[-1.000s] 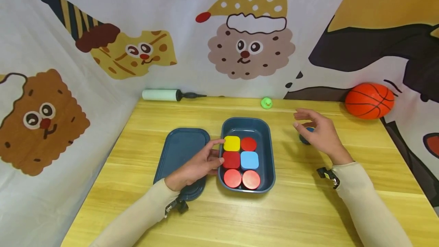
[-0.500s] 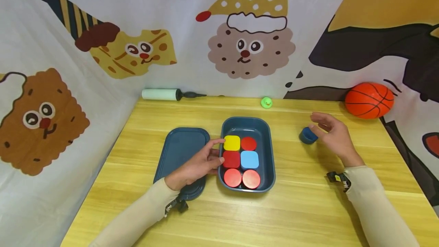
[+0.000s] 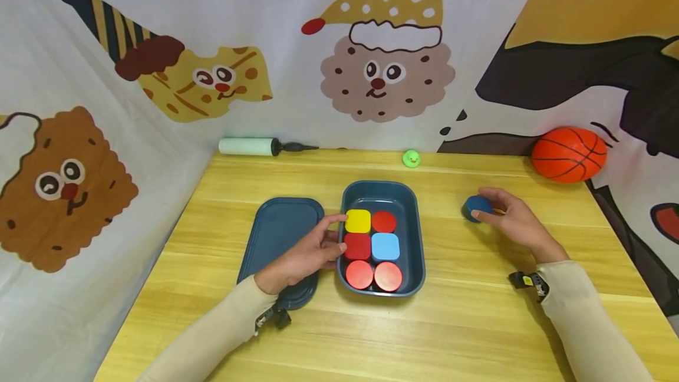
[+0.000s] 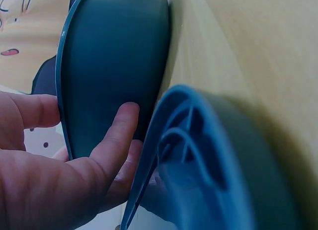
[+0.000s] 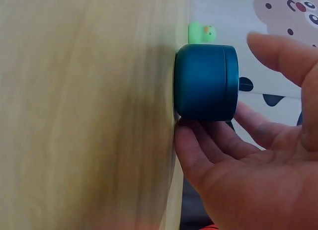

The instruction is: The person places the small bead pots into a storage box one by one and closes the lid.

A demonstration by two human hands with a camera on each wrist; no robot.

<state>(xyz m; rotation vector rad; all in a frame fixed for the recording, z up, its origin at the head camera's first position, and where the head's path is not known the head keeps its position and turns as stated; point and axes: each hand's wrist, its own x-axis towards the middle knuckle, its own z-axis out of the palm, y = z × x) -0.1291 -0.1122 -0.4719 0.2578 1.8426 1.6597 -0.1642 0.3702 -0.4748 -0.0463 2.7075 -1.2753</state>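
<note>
My left hand (image 3: 307, 255) holds the near-left wall of a dark blue rectangular box (image 3: 411, 240); in the left wrist view its fingers (image 4: 115, 135) lie on the outer wall. Inside the box sit several small pieces with coloured tops: yellow square (image 3: 358, 221), red round (image 3: 384, 222), red square (image 3: 358, 246), light blue square (image 3: 385, 246), and two paler red round ones. On the table to the right stands a small round blue jar (image 5: 203, 83). My right hand (image 3: 517, 221) is spread around it, fingers right at its side, the thumb apart from it in the right wrist view.
A dark blue lid (image 3: 281, 231) lies left of the box, partly under my left forearm. Along the back edge are a pale green hand pump (image 3: 248, 147), a green toy duck (image 3: 411, 158) and an orange basketball (image 3: 569, 155). A printed cloth hangs behind the table.
My right hand has moved right and then down, its fingers now around the blue jar. My left hand and the box have stayed put.
</note>
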